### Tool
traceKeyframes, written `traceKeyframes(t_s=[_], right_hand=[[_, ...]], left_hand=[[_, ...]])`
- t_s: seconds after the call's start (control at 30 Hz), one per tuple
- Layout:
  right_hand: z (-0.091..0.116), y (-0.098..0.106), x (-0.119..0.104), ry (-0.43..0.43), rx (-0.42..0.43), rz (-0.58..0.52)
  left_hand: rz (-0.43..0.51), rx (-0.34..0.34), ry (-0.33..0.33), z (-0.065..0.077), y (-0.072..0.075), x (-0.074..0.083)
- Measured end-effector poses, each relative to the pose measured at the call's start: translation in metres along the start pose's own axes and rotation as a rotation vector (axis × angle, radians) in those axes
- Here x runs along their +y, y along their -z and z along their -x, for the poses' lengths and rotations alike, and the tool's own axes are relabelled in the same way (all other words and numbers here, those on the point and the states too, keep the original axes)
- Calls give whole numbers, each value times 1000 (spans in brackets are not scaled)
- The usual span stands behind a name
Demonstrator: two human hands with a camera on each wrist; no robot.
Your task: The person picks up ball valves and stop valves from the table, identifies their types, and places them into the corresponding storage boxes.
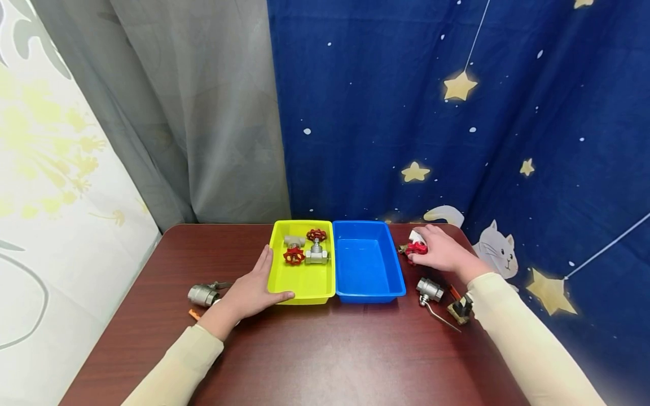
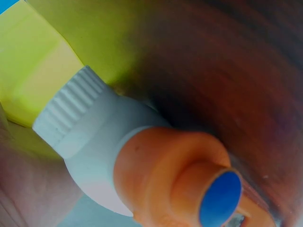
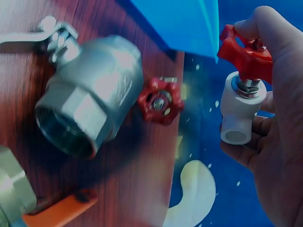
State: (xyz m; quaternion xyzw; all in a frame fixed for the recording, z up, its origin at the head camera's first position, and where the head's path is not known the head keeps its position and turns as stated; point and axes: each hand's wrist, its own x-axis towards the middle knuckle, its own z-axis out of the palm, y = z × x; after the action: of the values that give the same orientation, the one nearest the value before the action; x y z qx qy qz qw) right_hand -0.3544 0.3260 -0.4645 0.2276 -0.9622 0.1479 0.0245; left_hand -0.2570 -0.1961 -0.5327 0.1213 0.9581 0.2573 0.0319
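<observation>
"Closest to our left wrist camera is a white-and-orange plastic fitting [image 2: 142, 158], blue showing in the round mouth of its orange end. And our hands?"

"Our left hand [image 1: 254, 290] rests against the left side of the yellow tray [image 1: 302, 286], fingers straight and lying near one another, thumb spread away over the near edge."

"What do we have in the other?"

"Our right hand [image 3: 281, 127] pinches a white valve [image 3: 243, 104]: thumb on its red wheel, other fingers bent behind the white body. We hold it just right of the blue tray [image 1: 361, 265], toward the table's far right corner."

"What lies about it?"

"Near it we see another red handwheel [image 3: 161, 101], then a steel ball valve [image 1: 430, 288] and a brass valve [image 1: 459, 309] with an orange handle."

"And in the yellow tray?"

"Two red-wheeled valves [image 1: 317, 251], side by side at the far end. Left of our left wrist, another steel valve [image 1: 202, 295] lies on the table [image 1: 325, 349]."
</observation>
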Motion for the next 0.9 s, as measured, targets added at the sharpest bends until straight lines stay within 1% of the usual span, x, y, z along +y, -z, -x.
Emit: traceKeyframes(t_s=[0.1,0.3,0.53,0.9], right_hand=[[-2,-1,-7,-1,-3,0],[-4,-1,-22,34,-1,9],[-6,2,-43,42,-14,-6],[-18,-5,-67,121,-29,20]], left_hand=[[0,-1,1,0,0,-1],[-5,-4,2,0,-1,-1],[2,-10,10,0,1,1],[9,-18,14,1,2,2]])
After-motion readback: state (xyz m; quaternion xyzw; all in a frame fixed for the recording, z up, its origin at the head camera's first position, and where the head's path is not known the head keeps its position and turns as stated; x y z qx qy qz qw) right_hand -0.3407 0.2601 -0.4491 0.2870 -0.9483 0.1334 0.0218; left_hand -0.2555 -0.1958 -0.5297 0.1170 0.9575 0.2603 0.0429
